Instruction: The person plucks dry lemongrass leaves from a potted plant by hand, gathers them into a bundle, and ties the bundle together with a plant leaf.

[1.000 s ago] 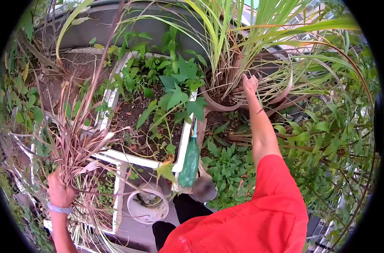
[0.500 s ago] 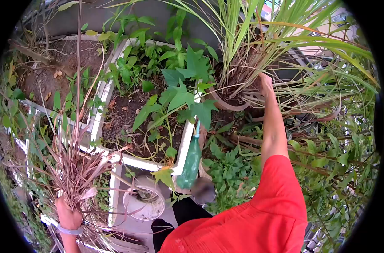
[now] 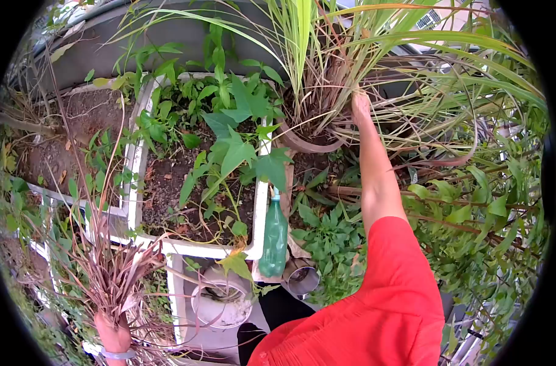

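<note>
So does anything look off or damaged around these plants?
Yes, mildly. Beside the right hand, the grassy plant has dry, brownish leaves sprawling sideways past its pot, unlike its upright green blades. A yellowed leaf also droops over the near rim of the white planter. I see no clear spill.

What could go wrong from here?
1. The left hand grips a bushy bundle of dry leaves; loose strands might slip out or snag on nearby plants.
2. The right hand is bare among the long grass, so blades could scratch it.
3. The green bottle and white bucket sit near the legs; a step might knock them.
</note>
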Demonstrator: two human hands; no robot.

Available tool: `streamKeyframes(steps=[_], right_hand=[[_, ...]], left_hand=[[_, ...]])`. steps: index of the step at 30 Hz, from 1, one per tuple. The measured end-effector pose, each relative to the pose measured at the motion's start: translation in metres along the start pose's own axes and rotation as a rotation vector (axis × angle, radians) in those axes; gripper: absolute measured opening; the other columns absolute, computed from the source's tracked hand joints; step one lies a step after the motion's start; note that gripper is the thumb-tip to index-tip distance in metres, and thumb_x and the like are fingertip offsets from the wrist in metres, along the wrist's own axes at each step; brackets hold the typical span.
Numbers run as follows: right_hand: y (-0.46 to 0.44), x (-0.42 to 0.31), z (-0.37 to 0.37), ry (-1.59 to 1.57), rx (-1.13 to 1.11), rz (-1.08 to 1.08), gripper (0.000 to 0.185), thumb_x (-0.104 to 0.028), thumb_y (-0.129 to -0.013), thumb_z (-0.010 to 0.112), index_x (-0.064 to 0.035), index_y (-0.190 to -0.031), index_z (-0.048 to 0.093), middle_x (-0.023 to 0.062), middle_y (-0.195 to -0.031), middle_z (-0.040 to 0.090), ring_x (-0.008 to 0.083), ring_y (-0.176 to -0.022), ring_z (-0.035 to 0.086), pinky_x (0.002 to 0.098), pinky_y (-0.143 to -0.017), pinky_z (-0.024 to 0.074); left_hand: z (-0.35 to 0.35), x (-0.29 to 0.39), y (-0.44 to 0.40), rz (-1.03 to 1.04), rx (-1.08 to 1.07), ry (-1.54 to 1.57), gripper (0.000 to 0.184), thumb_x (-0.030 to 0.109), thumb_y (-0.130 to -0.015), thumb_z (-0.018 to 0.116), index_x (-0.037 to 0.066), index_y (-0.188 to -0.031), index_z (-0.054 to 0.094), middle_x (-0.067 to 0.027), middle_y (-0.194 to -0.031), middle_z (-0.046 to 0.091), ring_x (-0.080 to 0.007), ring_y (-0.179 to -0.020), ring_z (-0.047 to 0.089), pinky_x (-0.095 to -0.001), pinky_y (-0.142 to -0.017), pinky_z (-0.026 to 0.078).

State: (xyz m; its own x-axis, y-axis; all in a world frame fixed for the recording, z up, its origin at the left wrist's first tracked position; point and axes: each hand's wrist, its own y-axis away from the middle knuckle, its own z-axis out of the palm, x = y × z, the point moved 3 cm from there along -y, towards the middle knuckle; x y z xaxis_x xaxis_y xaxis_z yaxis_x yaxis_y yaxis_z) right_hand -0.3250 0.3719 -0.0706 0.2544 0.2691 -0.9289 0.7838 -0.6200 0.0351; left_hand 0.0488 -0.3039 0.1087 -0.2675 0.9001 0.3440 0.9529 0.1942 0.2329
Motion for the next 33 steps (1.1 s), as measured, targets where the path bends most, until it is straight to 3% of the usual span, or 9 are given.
streamKeyframes(steps=[2, 5, 11, 13, 15, 19, 21, 23, 33], right_hand=[[-0.012, 0.014, 0.002, 0.398, -0.058, -0.524, 0.052, -0.046, -0.079, 0.047, 0.0033, -0.094, 0.05, 0.0183, -0.077, 0.053, 0.0269, -0.068, 0.047, 0.0367, -0.061, 0.0391], [-0.009, 0.012, -0.001, 0.345, 0.033, -0.238, 0.055, -0.044, -0.077, 0.05, 0.009, -0.093, 0.05, 0.0223, -0.078, 0.055, 0.027, -0.07, 0.05, 0.0381, -0.062, 0.0406], [-0.011, 0.03, -0.005, -0.185, 0.414, -0.042, 0.039, -0.036, -0.079, 0.05, 0.0027, -0.08, 0.053, 0.0105, -0.059, 0.053, 0.0236, -0.055, 0.053, 0.0356, -0.054, 0.0423], [-0.017, 0.034, 0.002, -0.017, 0.514, -0.009, 0.037, -0.033, -0.083, 0.041, 0.0021, -0.079, 0.051, 0.0183, -0.074, 0.053, 0.0302, -0.062, 0.051, 0.0395, -0.057, 0.0387], [-0.007, 0.035, 0.007, 0.016, 0.712, 0.052, 0.027, -0.026, -0.083, 0.041, -0.0064, -0.064, 0.043, 0.0061, -0.051, 0.042, 0.0175, -0.04, 0.044, 0.0299, -0.038, 0.0378], [-0.02, 0.038, -0.018, -0.717, 0.555, 0.128, 0.023, -0.025, -0.085, 0.036, -0.0082, -0.07, 0.04, 0.0034, -0.052, 0.037, 0.0138, -0.038, 0.034, 0.0286, -0.034, 0.0317], [0.012, 0.019, -0.01, -0.682, 0.532, 0.193, 0.028, -0.026, -0.088, 0.035, -0.011, -0.065, 0.039, -0.001, -0.048, 0.032, 0.0118, -0.034, 0.026, 0.0254, -0.032, 0.0261], [0.024, 0.017, 0.0, -0.766, 0.1, 0.403, 0.028, -0.027, -0.087, 0.035, -0.0127, -0.064, 0.04, -0.002, -0.046, 0.032, 0.0119, -0.033, 0.027, 0.0254, -0.03, 0.0246], [0.055, -0.019, 0.016, -0.641, 0.223, 0.467, 0.023, -0.021, -0.085, 0.033, -0.014, -0.064, 0.039, -0.0006, -0.048, 0.036, 0.0113, -0.036, 0.03, 0.0238, -0.033, 0.0222]], left_hand=[[0.003, -0.001, 0.001, 0.055, -0.03, -0.045, 0.027, 0.012, -0.077, 0.056, -0.001, -0.1, 0.053, -0.019, -0.092, 0.054, -0.0337, -0.087, 0.049, -0.0375, -0.079, 0.037], [0.007, -0.002, -0.001, 0.008, -0.009, 0.031, 0.026, 0.01, -0.076, 0.057, -0.002, -0.099, 0.053, -0.0183, -0.092, 0.055, -0.0324, -0.087, 0.05, -0.037, -0.079, 0.037], [0.008, 0.005, -0.01, -0.018, -0.063, 0.013, 0.023, 0.005, -0.074, 0.056, -0.001, -0.097, 0.054, -0.0169, -0.088, 0.055, -0.0312, -0.084, 0.05, -0.0357, -0.078, 0.037], [0.012, -0.003, -0.009, -0.056, -0.047, 0.029, 0.022, 0.005, -0.074, 0.056, -0.001, -0.096, 0.054, -0.0167, -0.086, 0.054, -0.031, -0.082, 0.05, -0.0358, -0.077, 0.037], [0.01, -0.007, -0.007, -0.036, -0.034, 0.061, 0.024, 0.005, -0.074, 0.056, -0.001, -0.097, 0.053, -0.0172, -0.089, 0.053, -0.0311, -0.082, 0.049, -0.0359, -0.077, 0.037], [0.009, -0.016, -0.002, -0.035, -0.018, 0.119, 0.027, 0.007, -0.075, 0.057, -0.001, -0.101, 0.052, -0.018, -0.093, 0.053, -0.0316, -0.085, 0.049, -0.0366, -0.078, 0.037], [0.012, -0.022, 0.0, -0.02, -0.027, 0.148, 0.028, 0.007, -0.075, 0.057, -0.001, -0.102, 0.052, -0.0182, -0.095, 0.052, -0.0321, -0.087, 0.048, -0.0368, -0.079, 0.037], [0.015, -0.026, 0.0, 0.003, -0.068, 0.156, 0.03, 0.008, -0.076, 0.057, -0.001, -0.103, 0.052, -0.0183, -0.096, 0.052, -0.0325, -0.088, 0.048, -0.0368, -0.08, 0.036], [0.01, 0.008, -0.01, 0.035, -0.004, 0.153, 0.023, 0.0, -0.069, 0.051, -0.005, -0.091, 0.055, -0.0189, -0.084, 0.058, -0.0313, -0.077, 0.055, -0.0367, -0.073, 0.042]])
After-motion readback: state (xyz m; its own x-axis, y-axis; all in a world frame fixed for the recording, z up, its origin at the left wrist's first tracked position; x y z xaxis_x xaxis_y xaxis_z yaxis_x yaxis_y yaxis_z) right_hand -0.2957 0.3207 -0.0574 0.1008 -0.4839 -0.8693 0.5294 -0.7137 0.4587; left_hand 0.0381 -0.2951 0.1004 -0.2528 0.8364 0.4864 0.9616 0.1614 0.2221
